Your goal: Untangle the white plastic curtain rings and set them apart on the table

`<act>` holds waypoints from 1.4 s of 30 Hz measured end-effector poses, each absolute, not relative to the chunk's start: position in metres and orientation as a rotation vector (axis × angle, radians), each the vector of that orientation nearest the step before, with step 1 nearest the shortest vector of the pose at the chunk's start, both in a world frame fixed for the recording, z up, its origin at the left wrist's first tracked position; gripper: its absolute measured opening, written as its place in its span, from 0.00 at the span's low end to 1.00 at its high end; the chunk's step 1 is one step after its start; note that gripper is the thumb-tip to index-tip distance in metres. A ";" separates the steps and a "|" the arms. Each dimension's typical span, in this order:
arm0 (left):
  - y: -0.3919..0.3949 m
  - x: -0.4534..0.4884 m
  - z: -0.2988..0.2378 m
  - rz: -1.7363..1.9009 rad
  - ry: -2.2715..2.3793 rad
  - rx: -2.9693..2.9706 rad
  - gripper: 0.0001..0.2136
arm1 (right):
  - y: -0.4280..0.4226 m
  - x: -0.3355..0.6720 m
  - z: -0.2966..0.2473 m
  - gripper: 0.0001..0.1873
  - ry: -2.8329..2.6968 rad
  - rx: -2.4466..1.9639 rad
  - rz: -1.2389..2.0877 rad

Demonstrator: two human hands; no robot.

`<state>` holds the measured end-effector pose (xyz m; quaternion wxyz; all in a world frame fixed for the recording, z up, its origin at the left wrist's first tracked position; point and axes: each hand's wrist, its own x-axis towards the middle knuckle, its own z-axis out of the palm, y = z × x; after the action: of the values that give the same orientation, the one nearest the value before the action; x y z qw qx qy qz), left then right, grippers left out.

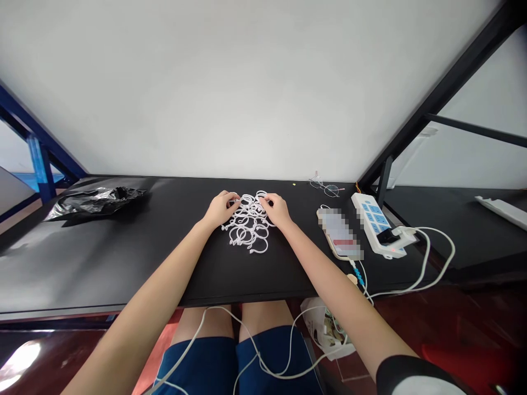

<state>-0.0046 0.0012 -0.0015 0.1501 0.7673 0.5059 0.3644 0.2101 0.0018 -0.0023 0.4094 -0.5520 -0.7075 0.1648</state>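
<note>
Smooth white plastic rings (249, 225), slightly glossy, on a matt black table (123, 258). Crinkled, shiny black plastic bag (96, 200) at far left. Thin metal-wire glasses (326, 187). Glossy white plastic power strip (376, 224) with rubbery white cables (428, 263). Glossy phone (340, 235) screen.

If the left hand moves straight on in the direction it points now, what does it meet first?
The left hand points right and slightly away, its fingertips already on the pile of white rings. It would likely meet more rings, then the right hand.
</note>
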 end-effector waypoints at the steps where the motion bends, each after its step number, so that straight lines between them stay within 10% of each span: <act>1: 0.001 -0.004 -0.001 1.044 1.457 2.201 0.12 | 0.002 0.210 -0.002 0.12 -1.780 -1.391 0.417; 42: 0.002 -0.005 -0.004 1.032 1.595 2.189 0.11 | -0.004 0.208 0.003 0.14 -1.754 -1.444 0.417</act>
<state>-0.0049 0.0017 -0.0035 0.1214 0.7497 0.5463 0.3533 0.2085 -0.0040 0.0034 0.4039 -0.5717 -0.6948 0.1652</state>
